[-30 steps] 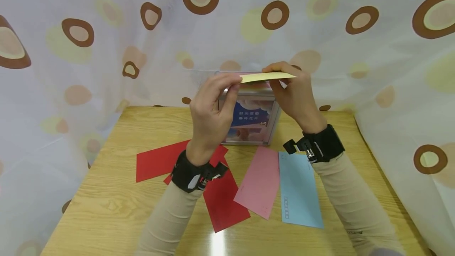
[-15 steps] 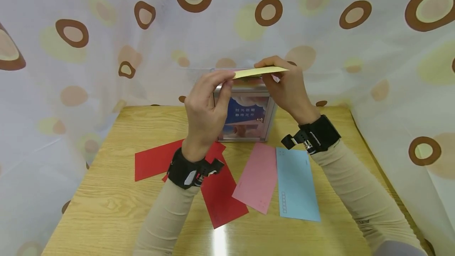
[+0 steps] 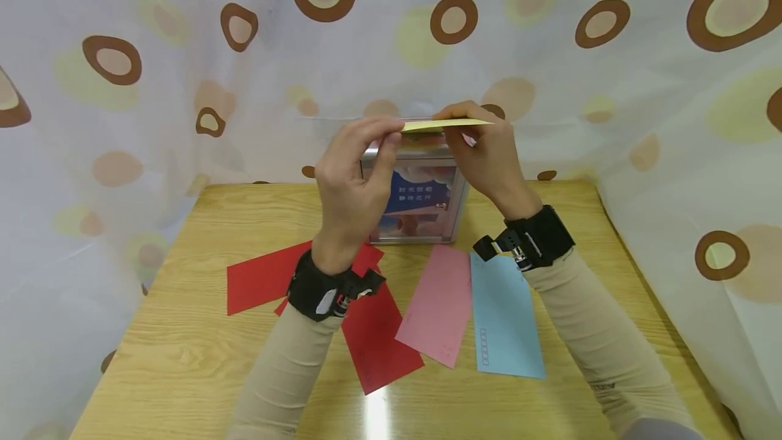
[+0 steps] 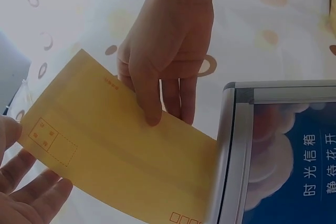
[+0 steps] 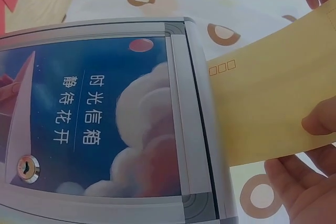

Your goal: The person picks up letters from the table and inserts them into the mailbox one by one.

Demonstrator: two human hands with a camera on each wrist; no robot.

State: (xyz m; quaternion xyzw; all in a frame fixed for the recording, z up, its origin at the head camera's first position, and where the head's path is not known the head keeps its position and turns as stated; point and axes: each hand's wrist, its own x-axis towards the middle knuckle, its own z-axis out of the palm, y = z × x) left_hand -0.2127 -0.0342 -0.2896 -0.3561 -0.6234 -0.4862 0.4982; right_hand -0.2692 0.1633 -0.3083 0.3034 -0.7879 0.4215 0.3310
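Observation:
A yellow envelope (image 3: 440, 125) is held in both hands at the top of a metal-framed letter box (image 3: 421, 199) with a printed blue and pink front. My left hand (image 3: 357, 182) pinches the envelope's left end between thumb and fingers. Opposite it, my right hand (image 3: 485, 155) grips the right edge, thumb (image 4: 152, 111) on the front face and fingers behind. In the right wrist view the lower end of the envelope (image 5: 273, 98) meets the box's top edge (image 5: 207, 114); whatever lies past that edge is hidden. Red printed squares mark the paper.
Red envelopes (image 3: 381, 338) lie overlapping on the wooden table (image 3: 183, 358), left of a pink envelope (image 3: 440, 304) and a blue envelope (image 3: 507, 318). A lock (image 5: 28, 168) sits on the box front. Behind hangs a white curtain (image 3: 366, 73) with brown rings.
The head view has shifted slightly, so the scene sits a little further left. Both hands keep their hold on the yellow envelope, which looks a little more level than half a second ago.

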